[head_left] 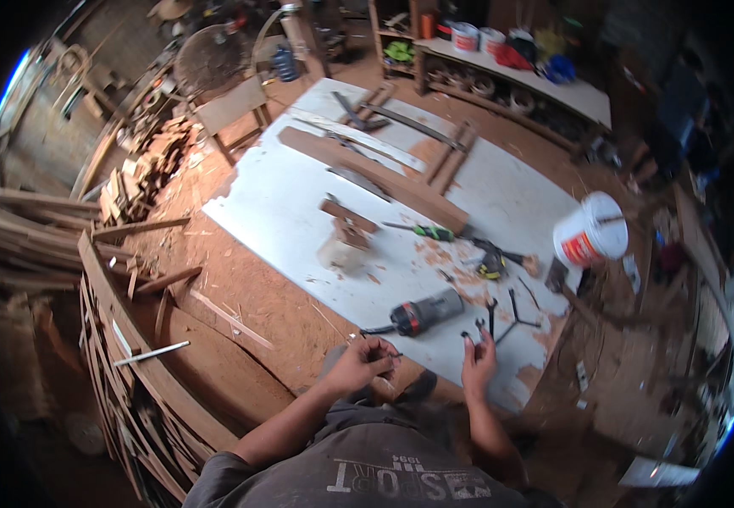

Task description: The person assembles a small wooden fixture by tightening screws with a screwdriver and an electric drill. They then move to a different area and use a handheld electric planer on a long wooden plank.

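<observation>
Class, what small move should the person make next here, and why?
Probably bring the left hand and right hand closer to the power tool: it lies on the white board just beyond them, with a spanner beside it, while the hands are apart. What they may hold is too small to tell.

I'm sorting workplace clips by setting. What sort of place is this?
Most likely a woodworking shop: a grey power tool lies on the white work table, offcuts of wood are heaped on the floor, and long boards are piled at the left.
</observation>
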`<state>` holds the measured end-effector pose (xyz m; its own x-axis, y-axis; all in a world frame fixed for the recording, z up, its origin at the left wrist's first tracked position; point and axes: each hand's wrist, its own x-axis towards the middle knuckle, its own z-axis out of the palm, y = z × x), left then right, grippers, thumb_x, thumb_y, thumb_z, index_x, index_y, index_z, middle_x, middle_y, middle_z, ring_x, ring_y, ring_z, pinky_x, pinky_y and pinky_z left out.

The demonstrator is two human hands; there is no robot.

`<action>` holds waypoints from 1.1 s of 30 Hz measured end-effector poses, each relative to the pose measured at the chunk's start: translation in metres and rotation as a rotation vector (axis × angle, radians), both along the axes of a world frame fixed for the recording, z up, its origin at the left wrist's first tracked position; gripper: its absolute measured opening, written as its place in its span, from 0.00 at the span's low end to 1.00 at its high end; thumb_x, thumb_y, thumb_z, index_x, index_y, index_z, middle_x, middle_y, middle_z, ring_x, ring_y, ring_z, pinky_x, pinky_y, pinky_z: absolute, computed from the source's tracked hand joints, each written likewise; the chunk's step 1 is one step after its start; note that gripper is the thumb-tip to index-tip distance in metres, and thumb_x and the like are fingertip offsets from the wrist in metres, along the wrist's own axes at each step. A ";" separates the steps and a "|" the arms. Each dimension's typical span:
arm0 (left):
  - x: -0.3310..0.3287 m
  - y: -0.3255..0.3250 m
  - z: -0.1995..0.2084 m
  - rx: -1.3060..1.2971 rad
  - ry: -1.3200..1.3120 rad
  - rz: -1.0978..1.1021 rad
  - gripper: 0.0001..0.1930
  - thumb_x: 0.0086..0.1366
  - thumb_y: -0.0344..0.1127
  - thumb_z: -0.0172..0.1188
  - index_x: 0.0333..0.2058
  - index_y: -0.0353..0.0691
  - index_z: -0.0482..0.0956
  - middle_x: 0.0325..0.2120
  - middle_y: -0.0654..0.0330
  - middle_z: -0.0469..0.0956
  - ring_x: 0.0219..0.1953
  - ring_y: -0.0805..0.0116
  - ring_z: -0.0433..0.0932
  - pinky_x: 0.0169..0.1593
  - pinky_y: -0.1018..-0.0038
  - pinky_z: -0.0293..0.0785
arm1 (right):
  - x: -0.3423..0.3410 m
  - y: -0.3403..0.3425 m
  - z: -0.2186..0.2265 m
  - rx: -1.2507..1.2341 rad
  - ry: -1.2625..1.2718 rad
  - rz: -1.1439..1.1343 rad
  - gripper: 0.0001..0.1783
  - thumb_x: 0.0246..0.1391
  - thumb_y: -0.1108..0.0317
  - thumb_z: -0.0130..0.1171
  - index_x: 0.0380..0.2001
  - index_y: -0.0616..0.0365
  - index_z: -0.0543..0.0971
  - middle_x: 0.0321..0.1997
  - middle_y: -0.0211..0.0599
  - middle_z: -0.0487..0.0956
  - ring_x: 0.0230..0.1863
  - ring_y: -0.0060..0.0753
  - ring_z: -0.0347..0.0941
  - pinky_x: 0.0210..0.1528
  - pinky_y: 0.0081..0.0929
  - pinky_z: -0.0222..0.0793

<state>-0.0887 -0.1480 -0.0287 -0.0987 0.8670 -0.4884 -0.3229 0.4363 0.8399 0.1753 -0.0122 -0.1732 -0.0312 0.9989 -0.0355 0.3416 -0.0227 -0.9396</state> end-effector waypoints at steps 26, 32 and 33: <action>-0.623 0.115 -0.061 0.240 1.304 0.329 0.33 0.68 0.56 0.65 0.61 0.37 0.78 0.69 0.36 0.65 0.73 0.35 0.58 0.75 0.39 0.48 | -0.788 0.198 0.308 0.535 -0.164 0.522 0.19 0.60 0.65 0.71 0.53 0.58 0.85 0.48 0.45 0.89 0.51 0.35 0.86 0.57 0.34 0.77; -0.634 0.126 -0.088 0.133 1.385 0.131 0.42 0.67 0.65 0.59 0.67 0.37 0.71 0.75 0.35 0.54 0.79 0.35 0.45 0.78 0.35 0.30 | -0.904 0.357 0.436 1.096 -0.230 0.359 0.17 0.58 0.63 0.69 0.50 0.53 0.88 0.46 0.46 0.86 0.45 0.44 0.84 0.49 0.36 0.79; -0.633 0.121 -0.080 0.124 1.344 0.119 0.43 0.66 0.66 0.59 0.68 0.37 0.70 0.75 0.35 0.54 0.80 0.35 0.44 0.78 0.34 0.29 | -0.916 0.379 0.450 1.171 -0.283 0.322 0.16 0.58 0.63 0.69 0.50 0.51 0.88 0.47 0.45 0.86 0.45 0.46 0.84 0.50 0.37 0.79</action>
<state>-0.7218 -0.0269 -0.1086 -0.5104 0.8509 0.1246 0.7416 0.3622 0.5647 -0.7403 0.3669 0.2766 -0.4161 0.3829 0.8247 0.3698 0.8999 -0.2312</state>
